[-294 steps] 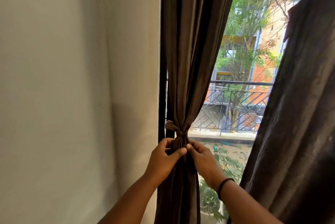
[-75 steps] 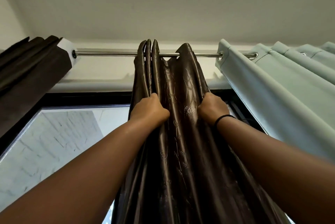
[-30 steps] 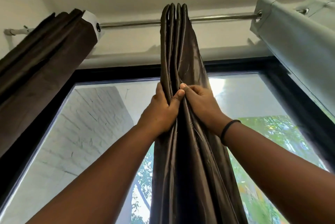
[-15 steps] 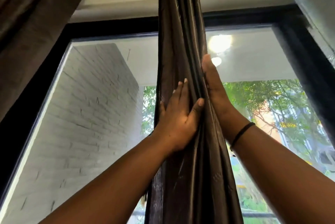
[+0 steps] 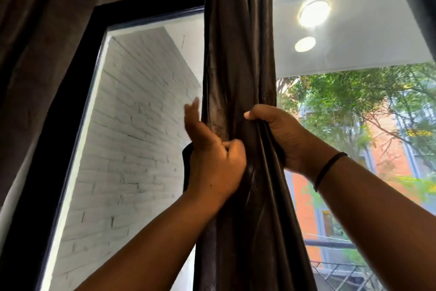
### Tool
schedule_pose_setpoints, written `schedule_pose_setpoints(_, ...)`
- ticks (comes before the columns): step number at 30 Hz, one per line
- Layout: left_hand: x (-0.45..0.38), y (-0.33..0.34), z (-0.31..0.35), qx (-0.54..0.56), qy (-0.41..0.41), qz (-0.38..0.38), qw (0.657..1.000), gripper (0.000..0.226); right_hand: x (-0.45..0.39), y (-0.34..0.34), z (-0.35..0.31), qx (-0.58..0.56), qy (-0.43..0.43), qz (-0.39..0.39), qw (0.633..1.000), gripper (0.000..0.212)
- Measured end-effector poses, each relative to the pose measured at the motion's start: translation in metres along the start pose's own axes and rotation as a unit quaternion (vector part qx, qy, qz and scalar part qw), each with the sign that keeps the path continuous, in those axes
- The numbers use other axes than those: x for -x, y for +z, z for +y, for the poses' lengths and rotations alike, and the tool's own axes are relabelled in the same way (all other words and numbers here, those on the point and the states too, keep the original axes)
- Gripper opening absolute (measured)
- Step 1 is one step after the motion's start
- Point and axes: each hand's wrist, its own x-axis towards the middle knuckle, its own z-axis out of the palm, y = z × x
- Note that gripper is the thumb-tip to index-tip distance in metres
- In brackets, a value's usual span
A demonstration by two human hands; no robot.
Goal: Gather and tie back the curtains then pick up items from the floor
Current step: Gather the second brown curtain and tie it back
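A dark brown satin curtain [image 5: 238, 59] hangs gathered into a narrow bundle down the middle of the window. My right hand [image 5: 280, 137] grips the bundle from its right side, fingers curled round the folds. My left hand [image 5: 212, 161] is on the bundle's left edge at about the same height; its thumb presses on the front of the cloth and two blurred fingers point upward beside it. A dark flap of cloth [image 5: 186, 168] shows behind the left hand. The floor and its items are out of view.
A second dark curtain [image 5: 40, 43] hangs bunched at the far left over the black window frame [image 5: 77, 92]. Through the glass are a white brick wall [image 5: 132, 139], trees, an orange building and a balcony railing [image 5: 339, 274]. Ceiling lights reflect at upper right.
Both hands have slid down the gathered curtain. The right hand went from flat against the folds to gripping them; the left hand shifted to the bundle's left edge. The view has tilted lower.
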Motion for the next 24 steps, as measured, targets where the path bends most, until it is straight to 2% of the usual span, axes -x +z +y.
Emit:
schedule_pose_setpoints(3, -0.02, -0.005, -0.001, 0.117, -0.193, 0.001, 0.974, 0.072, 0.0, 0.008, 0.008, -0.011, -0.005, 0.005, 1.0, 0.026)
schedule_pose_setpoints(5, -0.03, -0.008, -0.002, 0.158, -0.243, -0.036, 0.956, 0.05, -0.001, 0.014, 0.013, 0.001, -0.014, 0.0, 1.0, 0.032)
schedule_pose_setpoints(7, -0.032, -0.01, 0.0, 0.192, -0.25, -0.096, 0.944, 0.041, -0.001, 0.023, 0.015, 0.005, -0.017, -0.016, 1.0, 0.042)
schedule_pose_setpoints(10, -0.034, -0.02, -0.001, 0.145, -0.224, -0.185, 0.946, 0.047, 0.001, 0.031, 0.015, 0.002, 0.002, -0.034, 0.999, 0.044)
schedule_pose_setpoints(13, -0.042, -0.031, -0.007, -0.036, -0.109, -0.236, 0.965, 0.043, 0.002, 0.035, 0.011, 0.015, 0.017, -0.033, 0.999, 0.041)
schedule_pose_setpoints(15, -0.047, -0.038, -0.016, -0.162, -0.006, -0.253, 0.954, 0.042, -0.002, 0.038, 0.012, 0.059, 0.009, 0.011, 0.998, 0.042)
schedule_pose_setpoints(17, -0.05, -0.046, -0.023, -0.204, 0.048, -0.243, 0.947, 0.038, -0.007, 0.044, 0.015, 0.078, -0.019, 0.07, 0.994, 0.031)
schedule_pose_setpoints(20, -0.053, -0.059, -0.035, -0.176, 0.051, -0.254, 0.95, 0.028, -0.014, 0.051, 0.021, 0.074, -0.042, 0.133, 0.988, 0.016)
schedule_pose_setpoints(22, -0.058, -0.07, -0.045, -0.185, 0.03, -0.268, 0.945, 0.028, -0.016, 0.056, 0.022, 0.085, -0.043, 0.155, 0.983, 0.014)
schedule_pose_setpoints(24, -0.065, -0.082, -0.052, -0.184, 0.017, -0.269, 0.945, 0.018, -0.016, 0.059, 0.02, 0.108, -0.046, 0.166, 0.979, 0.018)
